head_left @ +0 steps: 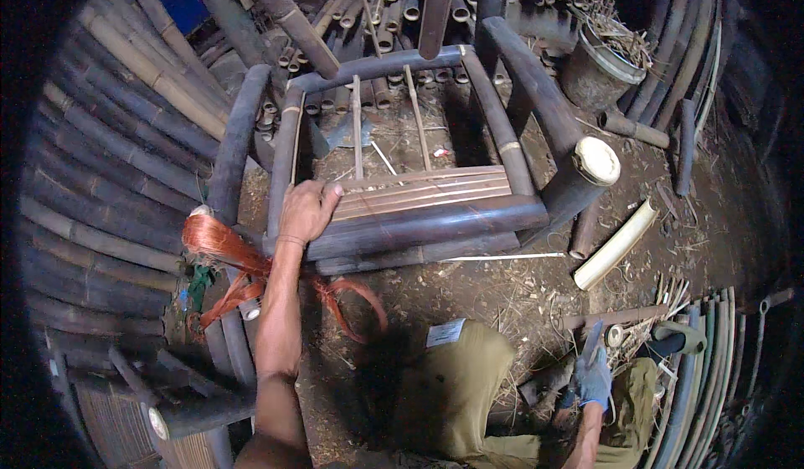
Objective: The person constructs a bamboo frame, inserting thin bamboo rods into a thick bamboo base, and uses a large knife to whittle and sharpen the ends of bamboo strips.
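A dark bamboo chair frame (419, 222) stands before me, with several split bamboo slats (427, 193) laid across the front of its seat. My left hand (308, 209) is at the left end of these slats, its fingers bent over the rearmost slat and its thumb toward the right. Two thin bamboo strips (419, 121) run from the slats to the back rail. Low at the right, my gloved right hand (593, 377) is closed, with a grey, blade-like shape rising from it that I cannot make out surely. An orange bundle of plastic strands (222, 239) hangs by the chair's front left corner.
Bamboo poles line the left wall (109, 167), and cut lengths are stacked behind the chair. A bucket of shavings (599, 67) stands at the far right. A split bamboo piece (615, 244) lies on the littered floor. Several poles (708, 368) lie at the lower right.
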`<state>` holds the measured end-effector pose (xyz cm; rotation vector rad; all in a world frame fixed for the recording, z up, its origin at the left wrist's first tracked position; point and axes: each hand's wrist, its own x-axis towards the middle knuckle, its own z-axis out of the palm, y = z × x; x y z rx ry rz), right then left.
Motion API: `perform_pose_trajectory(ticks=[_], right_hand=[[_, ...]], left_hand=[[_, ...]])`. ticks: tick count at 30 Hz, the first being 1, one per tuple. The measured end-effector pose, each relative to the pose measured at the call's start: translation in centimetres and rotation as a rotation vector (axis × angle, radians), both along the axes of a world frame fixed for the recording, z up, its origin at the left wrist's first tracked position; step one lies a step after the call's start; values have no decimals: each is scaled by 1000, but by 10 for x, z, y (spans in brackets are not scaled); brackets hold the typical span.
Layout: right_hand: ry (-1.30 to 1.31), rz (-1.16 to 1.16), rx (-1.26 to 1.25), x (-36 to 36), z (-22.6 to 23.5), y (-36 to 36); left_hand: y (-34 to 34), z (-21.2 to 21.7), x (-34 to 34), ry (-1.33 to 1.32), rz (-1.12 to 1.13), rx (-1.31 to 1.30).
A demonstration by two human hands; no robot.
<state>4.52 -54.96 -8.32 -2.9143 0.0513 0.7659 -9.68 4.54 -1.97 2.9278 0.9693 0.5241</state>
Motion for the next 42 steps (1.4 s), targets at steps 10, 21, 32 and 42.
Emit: perform_pose_trajectory(ticks=[10, 21, 32, 42], right_hand=[[-147, 376, 731, 63, 59, 208], [94, 205, 1115, 18, 91, 237], [-1396, 667, 957, 79, 309, 275], [-296, 1192, 223, 151, 60, 442]], left_hand=[[-20, -2, 14, -406, -198, -36], [-63, 4, 113, 58, -419, -377], [-41, -6, 185, 179, -160, -487], [-11, -43, 196, 6, -539, -1045]])
